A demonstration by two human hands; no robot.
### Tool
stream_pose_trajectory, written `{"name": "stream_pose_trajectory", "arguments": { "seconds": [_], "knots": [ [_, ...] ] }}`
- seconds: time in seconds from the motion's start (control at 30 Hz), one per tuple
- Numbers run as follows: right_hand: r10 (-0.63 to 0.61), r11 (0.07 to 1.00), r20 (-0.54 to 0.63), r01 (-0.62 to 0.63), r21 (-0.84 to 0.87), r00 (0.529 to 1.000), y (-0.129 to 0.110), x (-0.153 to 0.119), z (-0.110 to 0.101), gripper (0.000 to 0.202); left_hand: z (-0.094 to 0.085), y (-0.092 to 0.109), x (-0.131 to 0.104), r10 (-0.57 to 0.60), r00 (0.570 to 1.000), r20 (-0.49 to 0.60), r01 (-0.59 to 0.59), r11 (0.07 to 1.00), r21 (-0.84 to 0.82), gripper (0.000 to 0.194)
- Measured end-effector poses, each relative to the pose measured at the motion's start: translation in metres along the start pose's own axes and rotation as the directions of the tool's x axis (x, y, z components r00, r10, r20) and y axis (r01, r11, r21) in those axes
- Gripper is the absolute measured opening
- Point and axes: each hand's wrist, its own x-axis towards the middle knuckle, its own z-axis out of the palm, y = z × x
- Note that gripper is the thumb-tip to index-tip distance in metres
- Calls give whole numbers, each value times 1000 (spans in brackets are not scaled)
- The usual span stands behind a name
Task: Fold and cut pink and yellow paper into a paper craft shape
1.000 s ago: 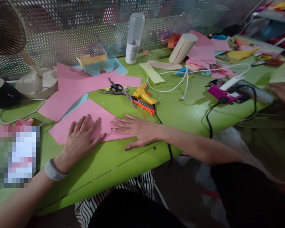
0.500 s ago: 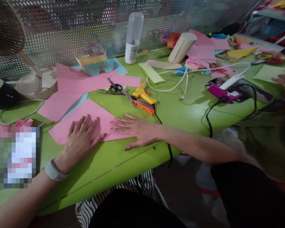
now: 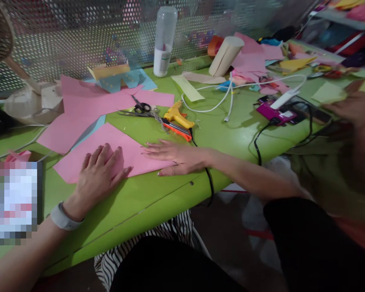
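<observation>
Left hand [image 3: 95, 174] of mine lies palm down, fingers loosely spread, on the pink sheet [image 3: 132, 151], which extends beneath it toward twelve and three o'clock. Right hand [image 3: 176, 156], fingers outstretched and slightly parted, rests at the sheet's three o'clock end, the sheet lying toward nine. Long axis: nine to three. My left is nearer its middle. Condition: plain, flat, straight-edged, peaked at twelve; whether folded, I cannot tell
</observation>
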Motion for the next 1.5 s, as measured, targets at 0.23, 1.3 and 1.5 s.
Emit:
{"name": "stream_pose_trajectory", "arguments": {
  "seconds": [0.23,1.3,1.5],
  "knots": [
    [46,964,-124,-77,-256,991,-40,-23,30,86,0,0,1,7,1000,-11,-7,1000,-11,75],
    [70,896,-407,-237,-377,911,-69,-20,93,96,-2,0,4,34,999,18,-34,999,-22,79],
    [81,901,-389,-234,-365,917,-69,-20,93,97,-2,1,4,35,999,7,-35,999,-20,79]
  ]
}}
